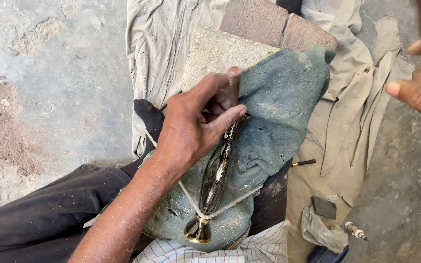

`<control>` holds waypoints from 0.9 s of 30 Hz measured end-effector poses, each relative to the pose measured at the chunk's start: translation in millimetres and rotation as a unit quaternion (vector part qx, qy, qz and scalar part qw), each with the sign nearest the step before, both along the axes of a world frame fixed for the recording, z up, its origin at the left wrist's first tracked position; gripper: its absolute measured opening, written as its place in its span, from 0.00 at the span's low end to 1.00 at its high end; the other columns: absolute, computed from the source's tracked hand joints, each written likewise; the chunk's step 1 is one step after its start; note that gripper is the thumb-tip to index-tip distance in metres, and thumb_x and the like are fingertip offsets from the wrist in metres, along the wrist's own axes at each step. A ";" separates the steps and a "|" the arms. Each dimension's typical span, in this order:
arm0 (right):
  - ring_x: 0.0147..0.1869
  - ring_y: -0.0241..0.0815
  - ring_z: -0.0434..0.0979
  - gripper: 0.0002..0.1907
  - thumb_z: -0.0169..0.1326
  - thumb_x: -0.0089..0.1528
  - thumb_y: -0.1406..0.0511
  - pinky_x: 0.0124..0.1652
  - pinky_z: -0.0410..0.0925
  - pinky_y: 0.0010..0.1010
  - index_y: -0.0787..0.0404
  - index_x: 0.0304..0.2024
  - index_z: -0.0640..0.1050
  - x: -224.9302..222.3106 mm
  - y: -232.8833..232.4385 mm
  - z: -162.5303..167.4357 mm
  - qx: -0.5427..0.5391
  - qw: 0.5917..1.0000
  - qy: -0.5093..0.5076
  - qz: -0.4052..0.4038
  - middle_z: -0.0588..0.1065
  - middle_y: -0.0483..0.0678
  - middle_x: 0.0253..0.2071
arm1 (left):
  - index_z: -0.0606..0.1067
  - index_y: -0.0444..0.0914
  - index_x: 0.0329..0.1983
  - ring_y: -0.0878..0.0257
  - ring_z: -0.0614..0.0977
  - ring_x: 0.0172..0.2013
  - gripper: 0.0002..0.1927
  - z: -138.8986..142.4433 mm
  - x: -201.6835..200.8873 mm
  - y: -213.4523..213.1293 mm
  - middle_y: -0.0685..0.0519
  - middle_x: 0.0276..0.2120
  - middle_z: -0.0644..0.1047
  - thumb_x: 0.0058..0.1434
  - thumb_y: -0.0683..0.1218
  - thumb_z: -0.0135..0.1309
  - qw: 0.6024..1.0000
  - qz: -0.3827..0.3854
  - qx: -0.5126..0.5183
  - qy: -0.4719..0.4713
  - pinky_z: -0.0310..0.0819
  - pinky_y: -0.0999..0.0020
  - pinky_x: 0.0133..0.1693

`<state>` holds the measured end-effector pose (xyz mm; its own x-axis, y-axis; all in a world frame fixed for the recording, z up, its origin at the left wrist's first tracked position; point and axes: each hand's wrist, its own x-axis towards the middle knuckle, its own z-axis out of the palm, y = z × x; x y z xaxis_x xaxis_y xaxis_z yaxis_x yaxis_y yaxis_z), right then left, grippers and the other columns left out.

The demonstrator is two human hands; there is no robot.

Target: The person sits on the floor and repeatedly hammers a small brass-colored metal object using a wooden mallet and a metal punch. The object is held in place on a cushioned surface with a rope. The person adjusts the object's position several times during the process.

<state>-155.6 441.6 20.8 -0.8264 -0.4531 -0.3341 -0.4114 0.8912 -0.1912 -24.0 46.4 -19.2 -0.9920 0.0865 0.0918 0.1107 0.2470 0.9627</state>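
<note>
The left hand (196, 124) is reaching in from the lower left, its forearm running bare up to a bent wrist. Its fingers (220, 119) are curling tight around a thin tool (233, 83), with the thumb pressing along it, above the shiny metal piece (215, 180). The right hand (417, 90) is hovering well off to the right of that piece, fingers loosely spread and gripping nothing visible.
</note>
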 end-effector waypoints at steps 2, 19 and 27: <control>0.36 0.45 0.78 0.25 0.70 0.52 0.64 0.42 0.75 0.38 0.64 0.49 0.76 0.4 -1.4 0.7 -0.008 1.000 0.008 -0.014 0.76 0.54 0.35 | 0.72 0.38 0.61 0.71 0.78 0.30 0.25 1.1 0.4 1.1 0.57 0.31 0.76 0.63 0.43 0.66 1.000 -0.005 -0.005 0.004 0.76 0.74 0.33; 0.33 0.43 0.77 0.23 0.70 0.51 0.66 0.41 0.75 0.37 0.65 0.47 0.78 -8.4 19.5 -8.2 0.005 1.000 0.016 -0.003 0.76 0.52 0.32 | 0.74 0.39 0.60 0.69 0.79 0.32 0.23 4.3 3.7 6.8 0.53 0.35 0.77 0.63 0.42 0.67 0.998 0.011 -0.008 0.064 0.77 0.73 0.35; 0.32 0.43 0.77 0.23 0.69 0.50 0.67 0.40 0.74 0.37 0.65 0.46 0.78 -14.1 17.3 2.7 0.010 0.999 0.032 -0.003 0.75 0.52 0.31 | 0.74 0.37 0.54 0.68 0.78 0.28 0.21 -2.4 -4.1 7.5 0.54 0.30 0.76 0.59 0.41 0.68 1.000 0.013 0.002 0.028 0.77 0.72 0.33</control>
